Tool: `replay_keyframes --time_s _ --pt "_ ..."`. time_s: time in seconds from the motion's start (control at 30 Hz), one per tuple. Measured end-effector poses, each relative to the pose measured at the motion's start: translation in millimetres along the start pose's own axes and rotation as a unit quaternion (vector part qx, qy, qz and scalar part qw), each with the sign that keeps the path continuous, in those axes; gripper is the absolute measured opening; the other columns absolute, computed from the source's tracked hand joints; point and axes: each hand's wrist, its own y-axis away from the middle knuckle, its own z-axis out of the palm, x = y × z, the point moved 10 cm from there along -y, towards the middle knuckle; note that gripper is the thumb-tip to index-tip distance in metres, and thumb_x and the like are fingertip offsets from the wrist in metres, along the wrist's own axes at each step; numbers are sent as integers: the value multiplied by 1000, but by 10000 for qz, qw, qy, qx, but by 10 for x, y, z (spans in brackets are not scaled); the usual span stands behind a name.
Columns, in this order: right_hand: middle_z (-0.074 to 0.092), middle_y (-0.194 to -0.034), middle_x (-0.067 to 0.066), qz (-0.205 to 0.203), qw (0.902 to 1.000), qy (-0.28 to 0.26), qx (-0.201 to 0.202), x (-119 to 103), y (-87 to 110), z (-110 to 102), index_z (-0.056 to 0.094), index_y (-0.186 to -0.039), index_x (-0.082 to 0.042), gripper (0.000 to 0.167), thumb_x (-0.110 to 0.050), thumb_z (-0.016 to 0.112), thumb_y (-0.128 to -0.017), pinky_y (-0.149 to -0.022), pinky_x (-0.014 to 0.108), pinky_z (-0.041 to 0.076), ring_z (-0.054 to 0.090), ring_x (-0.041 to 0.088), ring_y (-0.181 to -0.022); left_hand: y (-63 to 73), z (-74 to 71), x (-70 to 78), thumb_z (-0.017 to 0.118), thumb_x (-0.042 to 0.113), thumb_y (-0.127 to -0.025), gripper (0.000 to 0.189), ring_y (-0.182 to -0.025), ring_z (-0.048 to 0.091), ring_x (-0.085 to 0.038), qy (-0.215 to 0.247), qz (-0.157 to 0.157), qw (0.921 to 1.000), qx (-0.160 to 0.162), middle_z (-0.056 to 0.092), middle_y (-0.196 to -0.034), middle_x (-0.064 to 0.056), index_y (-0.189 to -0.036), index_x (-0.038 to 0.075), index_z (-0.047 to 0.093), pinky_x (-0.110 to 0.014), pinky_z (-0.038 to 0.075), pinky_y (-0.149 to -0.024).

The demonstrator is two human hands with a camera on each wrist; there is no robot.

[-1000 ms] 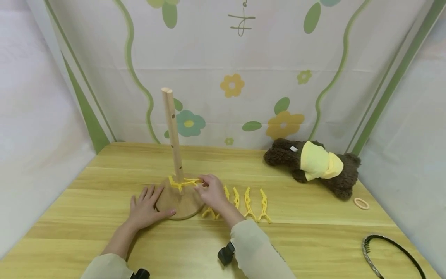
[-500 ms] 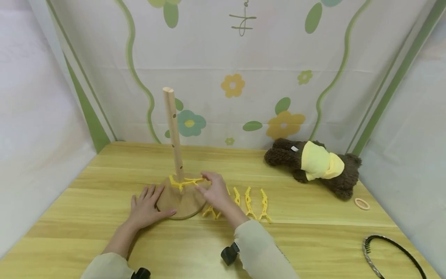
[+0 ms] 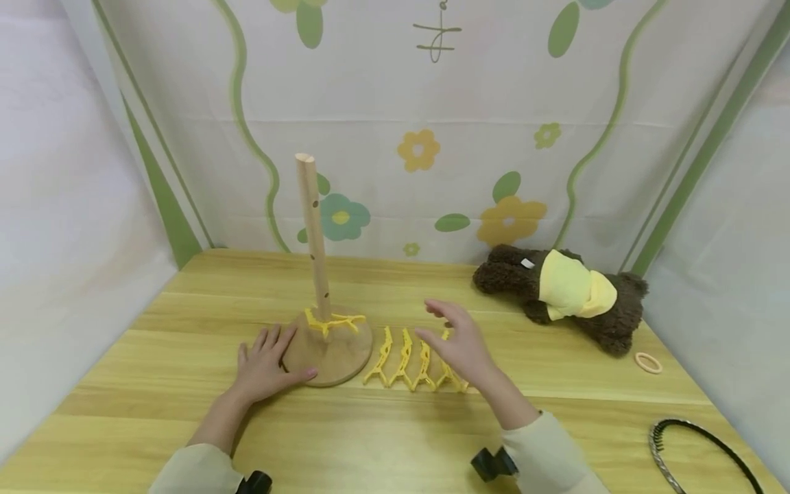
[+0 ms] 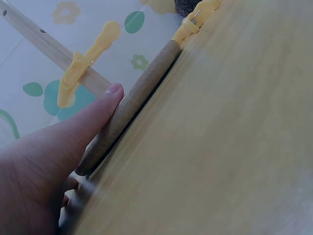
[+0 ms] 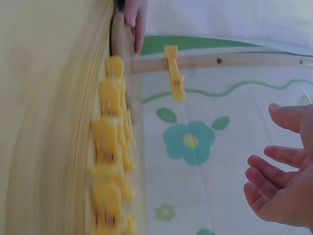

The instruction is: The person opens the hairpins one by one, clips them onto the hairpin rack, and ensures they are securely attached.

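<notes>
While left fingers (image 3: 286, 337) touch the base (image 3: 336, 355), right fingers (image 3: 452, 311) hover, parted.

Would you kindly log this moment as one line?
left hand: on wooden base | right hand: empty, above yellow clips | attached clip: on post

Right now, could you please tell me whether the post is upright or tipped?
Upright: the post rises from its base, which lies flat on the table; the left hand touches the base.
</notes>
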Motion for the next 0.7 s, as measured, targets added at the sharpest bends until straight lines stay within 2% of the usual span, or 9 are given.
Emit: replay_keyframes --time_s 0.2,0.33,0.5,0.7 --pt "54 -109 10 333 9990 283 39 350 227 -364 50 -119 -5 48 -22 66 -77 -78 42 39 48 26 -99 3 -27 3 54 65 -67 94 -122 10 -45 16 -20 10000 57 18 -136 -26 -136 8 25 -66 1 -85" --pt "54 -110 11 525 9979 359 99 546 367 -509 50 -119 -4 45 -22 64 -79 -77 43 40 48 26 -98 -1 -48 9 55 64 -67 94 -122 11 -45 5 -41 9999 96 19 -136 -26 -136 8 26 -65 1 -86" --pt "55 -108 14 841 9958 351 65 777 538 -572 50 -118 -3 44 -21 62 -81 -75 43 40 49 25 -96 -9 -22 35 54 66 -67 95 -121 11 -45 20 -28 10000 19 19 -135 -27 -136 7 26 -66 1 -86" --pt "55 -107 14 1222 9918 341 -124 1024 689 -485 51 -115 1 41 -18 62 -80 -76 42 40 49 25 -95 -3 -23 13 55 66 -66 96 -121 11 -45 -2 -96 9999 35 19 -135 -27 -136 7 27 -65 1 -86"
